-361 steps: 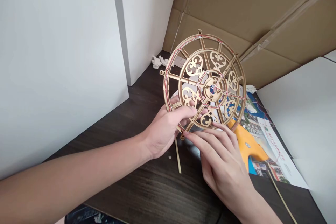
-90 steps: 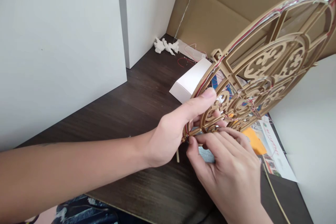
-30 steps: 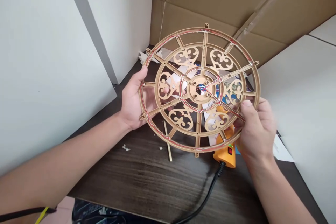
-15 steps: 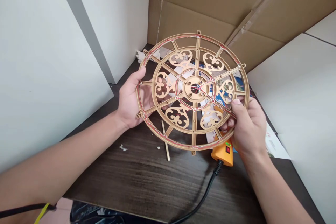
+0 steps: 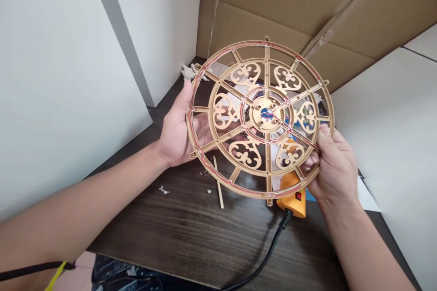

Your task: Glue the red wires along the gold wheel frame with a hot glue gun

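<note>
A round gold-coloured wheel-like frame [image 5: 256, 113] is tilted up in front of me above the tabletop. It has spokes, scroll ornaments and small tabs at its edge. Thin red and white wires run along its outer rim and inner ring, meeting at the central hole. My left hand [image 5: 179, 129] supports the left side, its thumb at the rim and its fingers stretched behind the frame. With the thumb in front and fingers curled behind, my right hand [image 5: 336, 159] grips the lower right rim.
Below the frame lies an orange tool [image 5: 296, 204] with a red switch and black cable [image 5: 269, 254]. A thin wooden stick [image 5: 219, 186] and white scraps [image 5: 164, 189] rest on the dark wooden tabletop [image 5: 184, 232]. White panels and cardboard [image 5: 259, 4] enclose the space.
The frame and both hands have shifted slightly right in view. The left fingers reach farther inward behind the frame. Both hands keep their hold.
</note>
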{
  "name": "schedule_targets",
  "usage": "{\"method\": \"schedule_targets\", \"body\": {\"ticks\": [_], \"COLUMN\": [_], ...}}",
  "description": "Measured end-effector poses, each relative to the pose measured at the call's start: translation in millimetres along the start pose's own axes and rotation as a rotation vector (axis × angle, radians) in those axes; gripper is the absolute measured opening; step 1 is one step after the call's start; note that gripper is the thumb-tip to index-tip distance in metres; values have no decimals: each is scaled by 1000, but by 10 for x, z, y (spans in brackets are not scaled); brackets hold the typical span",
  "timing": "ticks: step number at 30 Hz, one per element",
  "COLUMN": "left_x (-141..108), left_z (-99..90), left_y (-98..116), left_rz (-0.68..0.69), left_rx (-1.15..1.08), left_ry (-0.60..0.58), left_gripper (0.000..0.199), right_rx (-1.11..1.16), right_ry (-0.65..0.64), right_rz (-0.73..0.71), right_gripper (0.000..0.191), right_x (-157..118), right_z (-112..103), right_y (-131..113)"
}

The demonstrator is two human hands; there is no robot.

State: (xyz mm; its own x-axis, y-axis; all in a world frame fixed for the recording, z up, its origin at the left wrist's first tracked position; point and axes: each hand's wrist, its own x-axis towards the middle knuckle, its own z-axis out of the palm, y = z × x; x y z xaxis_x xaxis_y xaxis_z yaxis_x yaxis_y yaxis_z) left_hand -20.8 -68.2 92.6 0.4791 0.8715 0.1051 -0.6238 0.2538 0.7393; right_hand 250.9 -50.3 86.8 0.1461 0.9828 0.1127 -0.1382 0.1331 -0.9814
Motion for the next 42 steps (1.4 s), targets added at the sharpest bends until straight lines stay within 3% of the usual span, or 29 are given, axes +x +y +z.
{"method": "schedule_targets", "body": {"ticks": [4,12,15,18,22,26,30,34,36,39,42], "left_x": [-27,18,34,-1,-60,-52,-32,-18,-9,4,4], "left_z": [4,-30,-37,-11,58,105,99,65,58,55,39], "left_y": [10,-22,-64,-123,-168,-186,-195,-130,-83,-63,-124], "left_rz": [-3,23,-84,-217,-378,-311,-258,-26,79,148,115], "left_rx": [-9,47,302,464,519,543,518,365,278,299,405], "left_ry": [-40,6,1,-55,-259,-308,-193,-9,30,-52,-126], "left_gripper": [97,93,71,27,21,21,18,17,19,38,62], "right_rx": [18,83,100,108,103,108,144,215,259,302,310], "right_ry": [3,19,40,58,51,32,54,103,147,184,154], "right_rz": [-23,-34,-76,-109,-77,-38,-10,10,-20,-91,-114], "right_gripper": [32,28,33,35,34,33,36,40,44,51,52], "right_x": [-19,-30,-21,-19,-44,-72,-60,3,47,87,42], "right_z": [13,39,26,27,62,110,118,59,21,0,51], "right_y": [-7,12,-17,-36,-12,19,16,-2,-19,-57,-77]}}
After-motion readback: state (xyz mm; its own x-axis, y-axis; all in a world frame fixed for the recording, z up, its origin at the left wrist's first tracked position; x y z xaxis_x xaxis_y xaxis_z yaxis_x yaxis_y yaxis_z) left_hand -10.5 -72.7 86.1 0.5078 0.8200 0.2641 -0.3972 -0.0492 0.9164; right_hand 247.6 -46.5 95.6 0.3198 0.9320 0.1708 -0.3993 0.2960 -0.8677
